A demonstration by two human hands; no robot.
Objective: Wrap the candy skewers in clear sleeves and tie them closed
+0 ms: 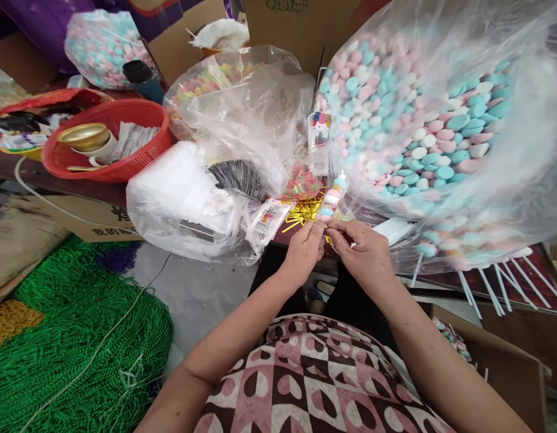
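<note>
Over a checked dress (323,373), left hand (305,248) and right hand (366,255) fingers pinch a pastel candy skewer (332,197).

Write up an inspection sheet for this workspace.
Surface: dark brown table, mostly covered.
Job's things: candy skewer in clear wrap, held upright; gold twist ties lying just behind it; big bag of pink and blue candies; white sticks at its lower edge.
Clutter: red basket holding a gold bowl; crumpled clear bags.
Grips: left hand and right hand both pinch the skewer's base.
Cables: white cord trailing from the table down across the beads.
Surroundings: green bead strands piled low on the left; cardboard box on the right.
</note>
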